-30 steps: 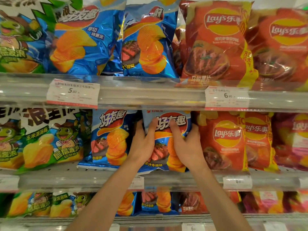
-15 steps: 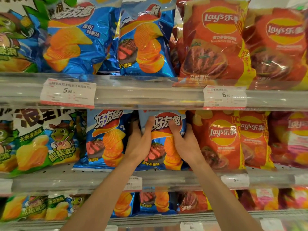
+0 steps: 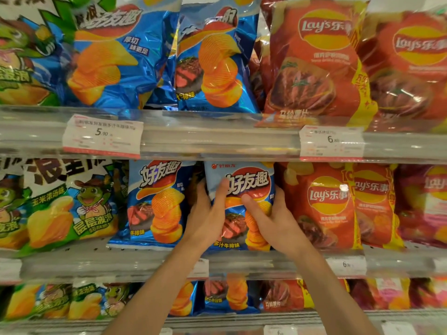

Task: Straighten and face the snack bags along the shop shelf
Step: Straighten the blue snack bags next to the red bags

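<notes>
A blue steak-flavour chip bag stands upright on the middle shelf, front facing out. My left hand grips its left edge, thumb across the front. My right hand grips its right edge, thumb laid on the front. A second blue bag of the same kind stands just to the left, leaning slightly. Red Lay's bags stand just to the right.
Green frog-printed bags fill the left of the middle shelf. The upper shelf holds blue bags and red Lay's bags behind a clear rail with price tags. A lower shelf carries more bags.
Both hands keep their hold on the blue bag. The bag has been pushed a little further back and upright, its top now under the rail above.
</notes>
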Tool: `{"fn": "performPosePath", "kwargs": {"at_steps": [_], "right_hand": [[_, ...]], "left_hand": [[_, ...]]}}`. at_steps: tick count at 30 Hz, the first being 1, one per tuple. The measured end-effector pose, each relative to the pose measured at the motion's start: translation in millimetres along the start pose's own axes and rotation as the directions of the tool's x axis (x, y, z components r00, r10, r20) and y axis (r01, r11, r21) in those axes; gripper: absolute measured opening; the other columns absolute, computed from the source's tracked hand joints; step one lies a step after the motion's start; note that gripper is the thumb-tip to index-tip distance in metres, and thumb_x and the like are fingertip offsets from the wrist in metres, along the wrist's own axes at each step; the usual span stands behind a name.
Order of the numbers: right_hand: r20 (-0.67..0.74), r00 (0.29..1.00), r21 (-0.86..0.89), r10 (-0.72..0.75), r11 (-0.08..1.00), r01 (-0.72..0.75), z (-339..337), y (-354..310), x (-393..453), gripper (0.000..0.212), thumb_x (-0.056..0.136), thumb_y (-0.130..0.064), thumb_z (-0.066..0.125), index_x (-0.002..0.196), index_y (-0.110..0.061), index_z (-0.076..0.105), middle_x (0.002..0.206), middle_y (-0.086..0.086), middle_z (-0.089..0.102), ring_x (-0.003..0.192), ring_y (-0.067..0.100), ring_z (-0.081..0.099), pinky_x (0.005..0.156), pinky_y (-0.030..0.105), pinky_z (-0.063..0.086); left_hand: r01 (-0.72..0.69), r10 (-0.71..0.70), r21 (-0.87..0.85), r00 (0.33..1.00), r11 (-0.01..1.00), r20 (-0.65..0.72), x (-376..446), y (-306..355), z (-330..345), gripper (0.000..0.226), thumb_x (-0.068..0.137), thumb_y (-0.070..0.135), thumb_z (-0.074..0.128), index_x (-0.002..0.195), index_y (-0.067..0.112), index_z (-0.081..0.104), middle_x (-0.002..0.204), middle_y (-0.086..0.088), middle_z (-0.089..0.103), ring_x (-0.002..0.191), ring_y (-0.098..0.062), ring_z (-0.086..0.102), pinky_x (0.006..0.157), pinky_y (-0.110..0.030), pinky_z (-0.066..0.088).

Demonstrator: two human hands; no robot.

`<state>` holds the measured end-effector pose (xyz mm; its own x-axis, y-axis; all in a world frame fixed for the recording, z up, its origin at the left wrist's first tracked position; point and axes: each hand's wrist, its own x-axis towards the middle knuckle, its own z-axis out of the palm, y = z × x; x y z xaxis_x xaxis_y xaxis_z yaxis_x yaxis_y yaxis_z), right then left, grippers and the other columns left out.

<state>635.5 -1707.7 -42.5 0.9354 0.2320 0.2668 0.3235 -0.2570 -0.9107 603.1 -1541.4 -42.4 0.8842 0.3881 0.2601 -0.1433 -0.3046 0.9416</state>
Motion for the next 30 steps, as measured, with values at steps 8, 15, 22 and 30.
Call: {"fn": "performPosePath", "kwargs": {"at_steps": [8,15,22,30], "right_hand": [[-0.157,0.982,0.151,0.105,0.985,-0.082,11.4,-19.1,31.8,0.075,0.082,-0.077,0.054,0.139,-0.029,0.049,0.119,-0.019,0.061,0.115,0.009,0.059,0.087,0.022,0.041],[-0.297,0.947,0.114,0.119,0.99,-0.089,20.9,-12.8,30.4,0.07,0.081,-0.082,0.048,0.129,-0.03,0.053,0.106,-0.018,0.061,0.107,0.016,0.059,0.091,0.032,0.042],[-0.052,0.995,-0.031,0.09,0.995,-0.092,-1.4,-4.5,-7.5,0.087,0.078,-0.088,0.04,0.15,-0.043,0.024,0.122,-0.028,0.052,0.114,0.003,0.051,0.095,0.028,0.039],[-0.11,0.989,-0.273,-0.1,0.96,0.067,2.2,5.3,-22.6,0.062,0.093,-0.072,0.037,0.145,-0.039,0.027,0.132,-0.013,0.061,0.114,0.015,0.062,0.083,0.026,0.042]], "left_hand": [[0.0,0.0,-0.17,1.0,0.985,-0.005,24.9,16.1,8.2,0.085,0.081,0.081,0.043,0.15,0.032,0.036,0.129,0.011,0.061,0.115,-0.008,0.061,0.092,-0.028,0.048],[-0.035,0.017,-0.178,0.994,0.983,-0.105,23.4,12.6,8.9,0.061,0.083,0.08,0.045,0.13,0.041,0.046,0.109,0.021,0.063,0.102,-0.002,0.063,0.08,-0.023,0.05],[-0.002,0.001,0.009,0.983,1.0,0.185,-13.3,-3.4,-8.9,0.083,0.081,0.089,0.033,0.152,0.054,0.008,0.142,0.013,0.052,0.1,0.005,0.064,0.09,-0.028,0.053],[-0.082,0.047,0.267,0.99,0.96,0.136,-19.7,0.8,-1.7,0.082,0.085,0.08,0.022,0.156,0.046,-0.003,0.136,-0.006,0.06,0.09,-0.019,0.07,0.084,-0.042,0.057]]}}
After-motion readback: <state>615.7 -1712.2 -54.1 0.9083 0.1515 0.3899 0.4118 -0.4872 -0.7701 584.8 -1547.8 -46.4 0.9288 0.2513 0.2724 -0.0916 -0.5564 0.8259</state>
